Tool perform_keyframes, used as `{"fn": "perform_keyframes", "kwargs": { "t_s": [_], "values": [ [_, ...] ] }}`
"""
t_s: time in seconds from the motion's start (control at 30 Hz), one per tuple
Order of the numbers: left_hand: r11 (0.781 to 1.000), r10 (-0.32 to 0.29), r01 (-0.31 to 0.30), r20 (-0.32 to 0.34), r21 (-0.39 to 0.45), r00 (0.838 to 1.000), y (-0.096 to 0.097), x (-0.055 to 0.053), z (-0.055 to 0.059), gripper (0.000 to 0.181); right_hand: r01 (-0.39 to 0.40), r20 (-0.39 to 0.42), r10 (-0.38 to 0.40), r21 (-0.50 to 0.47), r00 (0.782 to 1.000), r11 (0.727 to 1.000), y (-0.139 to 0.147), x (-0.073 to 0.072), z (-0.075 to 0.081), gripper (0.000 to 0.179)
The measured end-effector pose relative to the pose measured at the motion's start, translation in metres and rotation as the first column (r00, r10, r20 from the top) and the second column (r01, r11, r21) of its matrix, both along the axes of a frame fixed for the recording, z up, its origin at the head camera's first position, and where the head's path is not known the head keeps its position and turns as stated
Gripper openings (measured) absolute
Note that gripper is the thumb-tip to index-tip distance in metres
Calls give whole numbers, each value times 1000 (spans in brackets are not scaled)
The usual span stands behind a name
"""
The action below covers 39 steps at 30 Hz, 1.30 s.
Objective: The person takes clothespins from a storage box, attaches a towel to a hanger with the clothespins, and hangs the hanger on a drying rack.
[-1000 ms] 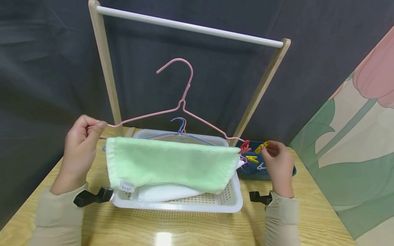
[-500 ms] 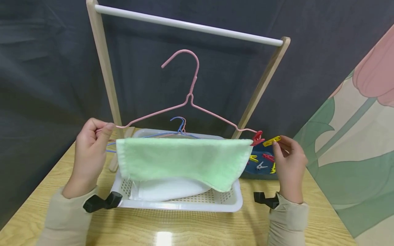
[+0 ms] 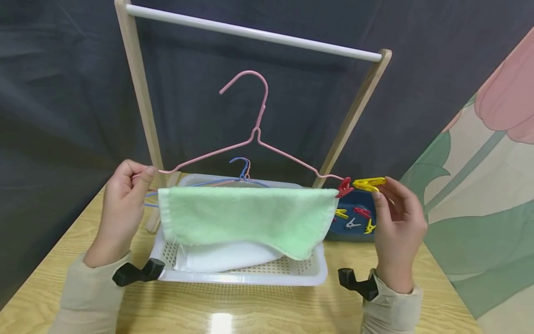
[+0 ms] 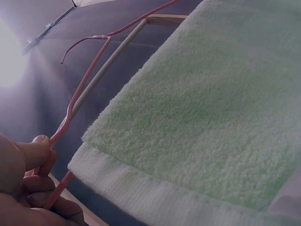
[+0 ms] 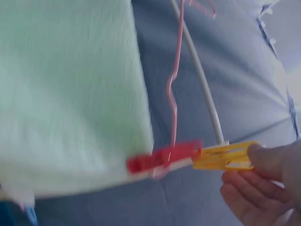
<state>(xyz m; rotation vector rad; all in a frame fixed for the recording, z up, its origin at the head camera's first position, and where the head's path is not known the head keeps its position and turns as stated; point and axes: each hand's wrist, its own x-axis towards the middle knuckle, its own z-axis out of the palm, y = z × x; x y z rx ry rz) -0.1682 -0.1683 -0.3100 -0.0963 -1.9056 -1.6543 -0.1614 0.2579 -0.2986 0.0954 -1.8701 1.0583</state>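
Note:
My left hand [image 3: 127,204] pinches the left end of a pink wire hanger [image 3: 217,152] between thumb and fingers. Over the hanger's lower bar hangs a pale green towel [image 3: 250,215], folded across it. At the towel's upper right corner a red clothespin [image 3: 344,188] is clipped, right by the hanger's end. My right hand [image 3: 398,222] pinches a yellow clothespin [image 3: 369,184] by one end; its other end points left, right at the red clothespin. In the right wrist view the yellow clothespin [image 5: 225,156] overlaps the red clothespin's tail.
Beneath the towel stands a white basket [image 3: 246,278] holding a white cloth [image 3: 229,256]. Blue and pink hangers [image 3: 242,174] lie behind. A dark blue tray [image 3: 354,199] with several clothespins sits at right. A wooden rack with a white rail [image 3: 250,31] rises at the back.
The hanger and towel have shifted right and the left hand with them. My right hand has moved right, and the yellow clothespin has turned in its fingers, now pointing left.

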Motion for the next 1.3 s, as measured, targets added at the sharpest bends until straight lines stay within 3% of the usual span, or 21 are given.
{"fn": "perform_keyframes", "kwargs": {
  "t_s": [0.13,0.27,0.4,0.67,0.9,1.3],
  "values": [
    [999,-48,48,-7,-5,999,3,-5,-1,13,-170,-58,172,26,983,985,-10,5,-1,36],
    [998,-69,69,-5,-9,998,8,-8,-3,10,-348,-36,352,78,935,934,-20,6,5,38],
    [998,-49,49,-4,-33,999,9,-7,-4,10,-448,7,450,117,893,886,-35,9,14,39],
    [988,-102,93,-68,-119,992,2,-12,-3,9,-539,33,543,191,839,820,-65,1,26,38],
    [973,-91,77,-54,-219,994,-3,-14,-5,8,-578,14,597,273,802,769,-89,-14,26,34],
    [979,-82,79,-13,-188,997,0,-15,-3,13,-625,-63,680,340,731,703,-130,-34,22,24]
  ]
}}
